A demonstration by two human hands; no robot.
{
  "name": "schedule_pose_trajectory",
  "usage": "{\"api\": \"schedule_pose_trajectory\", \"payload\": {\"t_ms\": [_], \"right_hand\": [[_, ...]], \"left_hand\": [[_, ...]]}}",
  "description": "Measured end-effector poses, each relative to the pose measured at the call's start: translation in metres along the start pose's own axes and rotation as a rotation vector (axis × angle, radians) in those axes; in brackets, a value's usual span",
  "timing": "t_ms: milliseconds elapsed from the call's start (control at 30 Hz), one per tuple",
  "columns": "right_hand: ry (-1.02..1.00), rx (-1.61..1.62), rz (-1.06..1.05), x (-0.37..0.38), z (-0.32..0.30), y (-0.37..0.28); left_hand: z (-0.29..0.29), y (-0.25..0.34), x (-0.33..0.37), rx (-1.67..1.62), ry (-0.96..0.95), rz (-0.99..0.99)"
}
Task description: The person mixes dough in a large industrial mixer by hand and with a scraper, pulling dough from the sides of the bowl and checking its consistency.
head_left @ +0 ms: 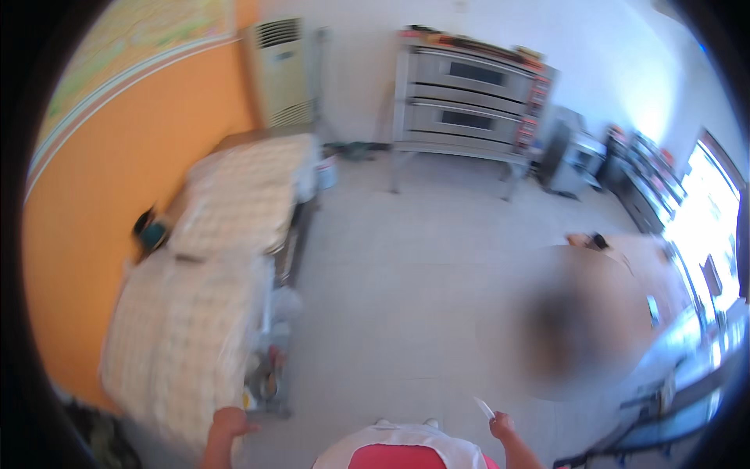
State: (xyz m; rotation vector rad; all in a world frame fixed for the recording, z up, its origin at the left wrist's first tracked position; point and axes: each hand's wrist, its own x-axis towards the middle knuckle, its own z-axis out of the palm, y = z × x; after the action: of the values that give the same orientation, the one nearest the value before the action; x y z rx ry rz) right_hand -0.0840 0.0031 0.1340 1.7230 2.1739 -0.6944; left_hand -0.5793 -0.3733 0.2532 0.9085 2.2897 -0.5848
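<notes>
My left hand (231,423) hovers at the near right corner of a table of pale rounded pieces in rows under clear plastic (183,328). Its thumb sticks out to the right, away from the blurred fingers, and nothing shows in it. Over the floor at the lower right, my right hand (502,425) is closed around a small knife (484,407) with a thin, pale blade pointing up and left. Motion blur hides the finer detail of both hands. Between them is my white apron (461,440) over something red.
A second plastic-covered batch (242,187) lies farther along the orange wall. Loose items (266,375) crowd a shelf beside the near table. A two-deck oven (469,98) stands at the back. On the right, a smeared brown-grey shape (578,320) hides part of a pale surface.
</notes>
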Motion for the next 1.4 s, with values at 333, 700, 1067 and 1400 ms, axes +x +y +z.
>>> {"api": "schedule_pose_trajectory", "payload": {"t_ms": [333, 700, 1067, 1400], "right_hand": [[0.035, 0.171, 0.490, -0.106, 0.051, 0.066], [0.156, 0.498, 0.951, -0.236, 0.144, 0.113], [0.451, 0.808, 1.578, -0.336, 0.224, 0.108], [0.654, 1.004, 1.870, -0.302, 0.190, 0.065]], "left_hand": [[-0.092, 0.226, 0.122, 0.119, 0.262, 0.747], [0.021, 0.368, 0.257, 0.185, -0.039, 0.856], [0.013, 0.504, 0.198, 0.329, -0.066, 1.069], [0.008, 0.694, 0.237, 0.499, -0.068, 1.384]]}}
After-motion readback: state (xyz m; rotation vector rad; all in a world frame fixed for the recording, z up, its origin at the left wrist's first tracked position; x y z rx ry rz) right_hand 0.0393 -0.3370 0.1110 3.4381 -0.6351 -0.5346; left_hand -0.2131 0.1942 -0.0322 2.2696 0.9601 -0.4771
